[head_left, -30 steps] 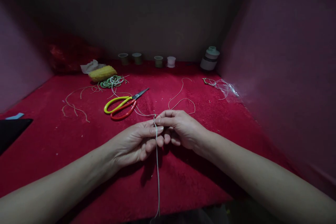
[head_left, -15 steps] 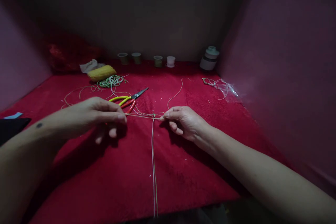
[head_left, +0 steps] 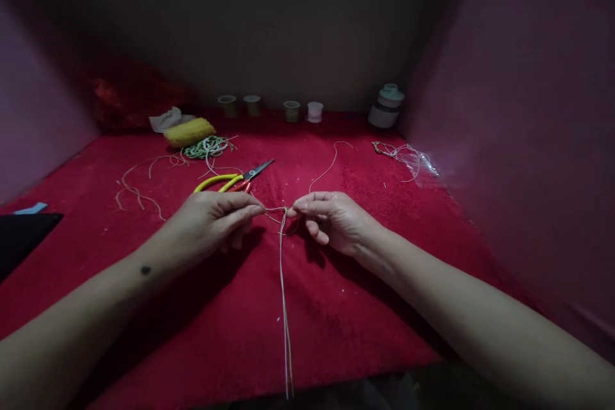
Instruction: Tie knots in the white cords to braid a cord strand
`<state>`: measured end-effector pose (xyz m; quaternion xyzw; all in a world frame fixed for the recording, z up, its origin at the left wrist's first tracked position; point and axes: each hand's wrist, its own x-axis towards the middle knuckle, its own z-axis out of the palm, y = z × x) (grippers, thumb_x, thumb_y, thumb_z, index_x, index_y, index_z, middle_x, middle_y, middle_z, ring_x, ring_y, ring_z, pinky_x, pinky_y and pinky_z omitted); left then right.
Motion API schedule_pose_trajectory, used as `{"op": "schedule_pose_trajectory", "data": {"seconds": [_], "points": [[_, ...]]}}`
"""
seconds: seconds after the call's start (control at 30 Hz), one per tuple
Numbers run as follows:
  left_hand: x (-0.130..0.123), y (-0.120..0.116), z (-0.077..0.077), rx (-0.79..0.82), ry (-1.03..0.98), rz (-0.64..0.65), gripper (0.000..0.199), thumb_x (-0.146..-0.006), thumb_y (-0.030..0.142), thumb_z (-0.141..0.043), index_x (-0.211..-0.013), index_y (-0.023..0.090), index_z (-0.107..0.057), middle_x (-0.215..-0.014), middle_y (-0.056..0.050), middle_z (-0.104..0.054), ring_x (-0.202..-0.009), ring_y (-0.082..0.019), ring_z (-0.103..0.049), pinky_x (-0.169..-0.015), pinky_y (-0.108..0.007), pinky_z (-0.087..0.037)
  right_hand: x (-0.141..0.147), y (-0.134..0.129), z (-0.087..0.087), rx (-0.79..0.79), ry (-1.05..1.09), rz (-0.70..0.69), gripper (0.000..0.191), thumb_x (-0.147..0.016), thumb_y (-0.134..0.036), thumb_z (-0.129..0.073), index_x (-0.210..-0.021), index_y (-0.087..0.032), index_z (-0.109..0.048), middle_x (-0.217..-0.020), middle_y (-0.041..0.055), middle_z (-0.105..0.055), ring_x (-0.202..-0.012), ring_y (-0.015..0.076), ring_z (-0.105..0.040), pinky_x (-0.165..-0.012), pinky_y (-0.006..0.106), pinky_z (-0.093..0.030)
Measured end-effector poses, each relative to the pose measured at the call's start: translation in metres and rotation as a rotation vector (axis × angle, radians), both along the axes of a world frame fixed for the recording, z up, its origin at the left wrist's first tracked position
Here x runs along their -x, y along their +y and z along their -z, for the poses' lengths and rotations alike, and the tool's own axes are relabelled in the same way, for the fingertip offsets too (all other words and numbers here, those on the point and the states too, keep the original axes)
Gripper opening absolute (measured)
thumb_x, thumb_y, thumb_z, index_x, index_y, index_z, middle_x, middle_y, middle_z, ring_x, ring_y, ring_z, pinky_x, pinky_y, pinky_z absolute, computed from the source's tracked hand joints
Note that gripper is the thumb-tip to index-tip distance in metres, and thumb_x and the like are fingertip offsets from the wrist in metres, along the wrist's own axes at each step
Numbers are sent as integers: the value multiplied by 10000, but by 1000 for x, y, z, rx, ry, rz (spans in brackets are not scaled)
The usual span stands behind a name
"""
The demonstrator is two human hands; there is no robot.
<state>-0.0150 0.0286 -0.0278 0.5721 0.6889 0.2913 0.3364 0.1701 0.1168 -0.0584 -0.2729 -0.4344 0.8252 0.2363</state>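
Observation:
Thin pale cords meet in a small knot between my hands and run straight down toward the table's front edge. My left hand pinches a cord just left of the knot, thumb against forefinger. On the other side, my right hand has thumb and forefinger closed on cord close to the knot, its other fingers curled. A small loop of cord hangs below the knot. Behind my left hand lie scissors with yellow and red handles, blades pointing right; the hand partly hides the handles.
Cord spools and a white bottle stand along the back. A yellow bundle and tangled green and white cords lie left. A clear plastic bag lies right, a black object at the left edge. Red cloth covers the table.
My left hand has moved right, close to the knot, and the cord it was stretching out to the left is now short and slacker. My right hand stays nearly in place.

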Motion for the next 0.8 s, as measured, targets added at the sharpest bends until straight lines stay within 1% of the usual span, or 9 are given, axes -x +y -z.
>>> {"op": "schedule_pose_trajectory", "data": {"seconds": [0.1,0.27,0.4,0.57,0.67,0.73,0.8], "points": [[-9,-1,7,-68,44,39,277,-819,391,-461,-849,172,-628,-444,41,-510,-350,-66,-443,-349,-155,-361,1,0,-1,15,15,-36,50,-732,-115,-546,-724,-93,-589,-701,51,-657,-354,45,-452,-267,151,-294],[-15,5,15,-177,72,37,256,-840,350,-446,-889,155,-604,-475,50,-524,-364,-63,-477,-378,-155,-376,4,1,-3,62,-59,-37,249,-730,7,-362,-823,-80,-575,-668,63,-655,-367,74,-501,-283,160,-347],[-19,5,17,-248,149,40,246,-847,322,-441,-869,144,-609,-454,45,-536,-373,-69,-488,-397,-159,-379,5,3,-2,36,-101,-43,312,-711,50,-306,-848,-84,-553,-657,76,-661,-386,87,-534,-296,161,-379],[-24,4,20,-358,279,55,243,-846,323,-453,-881,148,-619,-478,29,-566,-391,-73,-492,-452,-176,-395,4,5,-3,9,-127,-56,302,-764,43,-296,-871,-92,-544,-647,78,-662,-414,101,-568,-313,164,-409],[-26,4,22,-439,386,67,246,-848,308,-444,-897,155,-630,-522,16,-602,-412,-78,-508,-466,-182,-393,4,5,-2,-13,-127,-80,225,-813,-6,-354,-898,-100,-540,-631,67,-658,-415,104,-574,-311,160,-412],[-27,4,23,-491,475,79,240,-843,287,-445,-903,162,-641,-589,-4,-646,-463,-90,-547,-491,-189,-403,4,4,-1,-27,-124,-89,160,-823,-40,-412,-899,-106,-536,-626,58,-657,-410,102,-572,-307,158,-410],[-26,4,23,-508,531,99,234,-835,272,-454,-929,174,-645,-711,-29,-695,-559,-112,-604,-557,-201,-432,5,3,1,-39,-120,-93,121,-819,-52,-448,-877,-109,-538,-624,50,-654,-405,99,-569,-304,157,-408]]}}
